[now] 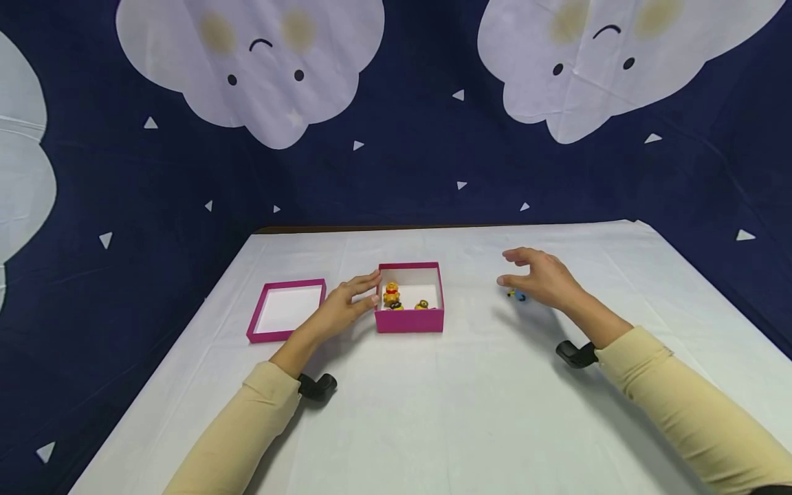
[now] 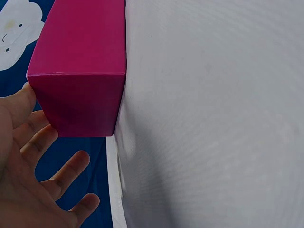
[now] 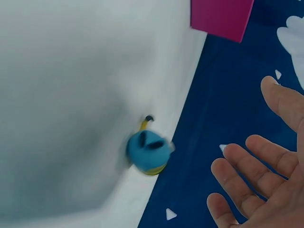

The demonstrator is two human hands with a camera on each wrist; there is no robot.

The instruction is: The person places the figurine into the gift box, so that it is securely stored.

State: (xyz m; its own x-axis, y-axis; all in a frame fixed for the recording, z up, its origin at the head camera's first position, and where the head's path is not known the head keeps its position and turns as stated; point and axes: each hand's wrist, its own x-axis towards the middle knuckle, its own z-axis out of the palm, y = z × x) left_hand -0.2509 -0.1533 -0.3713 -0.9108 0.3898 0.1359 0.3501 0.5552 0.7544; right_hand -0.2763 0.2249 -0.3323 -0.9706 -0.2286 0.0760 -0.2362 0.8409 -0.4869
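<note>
1. Closest to camera: left sleeve (image 1: 235, 440) and right sleeve (image 1: 699, 412), both beige, coming in over the near side of the table (image 1: 396, 419). Black mount at each cuff.
2. Left hand (image 1: 340, 309): forearm angled inward toward the far edge, fingers extended and spread, thumb apart from them. Fingertips touch the left wall of the box; nothing clamped.
3. Right hand (image 1: 544, 278): raised over the surface, right of the box, pointing inward. Thumb and fingers well apart, nothing gripped.
4. Blue toy (image 1: 520, 295): just below right hand, clear of the fingers, nearer the table's right edge than the box is. Yellow arm with dark tip; blurred in right wrist view.
5. Box (image 1: 408, 321): magenta, open top, white inside, short of the far edge around its middle. Holds bear (image 1: 391, 294) at left, yellow figures (image 1: 422, 304) nearer the front wall.
6. Lid (image 1: 286, 309): magenta rim, white inside up, toward the left edge.
</note>
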